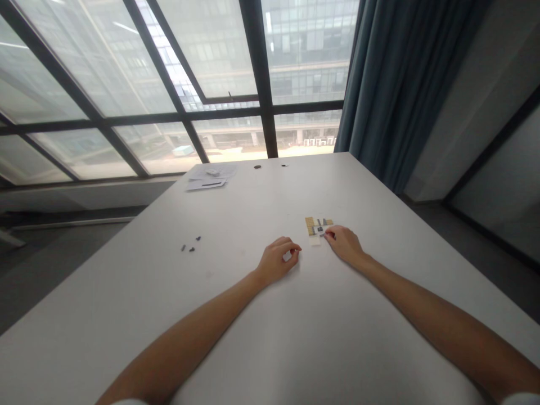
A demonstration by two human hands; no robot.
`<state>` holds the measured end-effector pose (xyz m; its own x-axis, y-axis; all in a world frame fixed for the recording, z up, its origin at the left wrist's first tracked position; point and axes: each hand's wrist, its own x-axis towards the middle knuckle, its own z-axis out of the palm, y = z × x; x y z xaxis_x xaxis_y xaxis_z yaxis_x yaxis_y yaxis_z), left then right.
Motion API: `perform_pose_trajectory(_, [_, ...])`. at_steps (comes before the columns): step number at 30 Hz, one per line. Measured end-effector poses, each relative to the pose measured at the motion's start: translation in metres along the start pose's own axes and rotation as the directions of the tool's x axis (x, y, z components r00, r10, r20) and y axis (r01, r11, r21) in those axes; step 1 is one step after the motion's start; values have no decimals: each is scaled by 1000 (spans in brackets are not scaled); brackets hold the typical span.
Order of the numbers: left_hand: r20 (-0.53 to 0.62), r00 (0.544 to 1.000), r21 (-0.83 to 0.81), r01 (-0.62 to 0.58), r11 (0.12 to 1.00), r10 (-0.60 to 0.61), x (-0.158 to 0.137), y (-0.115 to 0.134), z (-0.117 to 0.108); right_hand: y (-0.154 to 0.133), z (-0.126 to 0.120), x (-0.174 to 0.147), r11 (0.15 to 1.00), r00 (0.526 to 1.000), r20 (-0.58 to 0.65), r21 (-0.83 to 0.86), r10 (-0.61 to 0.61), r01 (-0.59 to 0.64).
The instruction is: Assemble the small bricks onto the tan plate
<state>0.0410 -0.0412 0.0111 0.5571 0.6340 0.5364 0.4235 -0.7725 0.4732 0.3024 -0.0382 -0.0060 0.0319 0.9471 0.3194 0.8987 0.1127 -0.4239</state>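
My right hand [343, 241] is closed in a pinch at a small grey piece [323, 235], by the near edge of a little cluster of flat parts. In that cluster lie tan studded-looking plates [309, 221], grey strips [324, 221], a dark small piece [320, 229] and a pale square piece [315, 241]. Left of it, my left hand [278, 260] rests on the table with thumb and forefinger curled together into a loop. Anything between those fingertips is too small to make out.
The white table [236, 214] narrows toward the windows. Several small dark pieces [192, 249] lie on its left. Papers [207, 181] rest at the far left corner, a dark round disc [257, 167] and a small dark item [284, 165] near the far edge. A blue curtain [379, 101] hangs right.
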Motion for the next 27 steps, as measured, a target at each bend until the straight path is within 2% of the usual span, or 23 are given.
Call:
perform_pose_trajectory(16, [18, 1000, -16, 5, 1000, -5, 1, -1, 3, -10, 7, 1, 992, 994, -39, -74, 104, -107])
perform_pose_trajectory(27, [27, 999, -14, 25, 1000, -24, 0, -1, 0, -17, -1, -2, 984, 990, 1, -113, 138, -137])
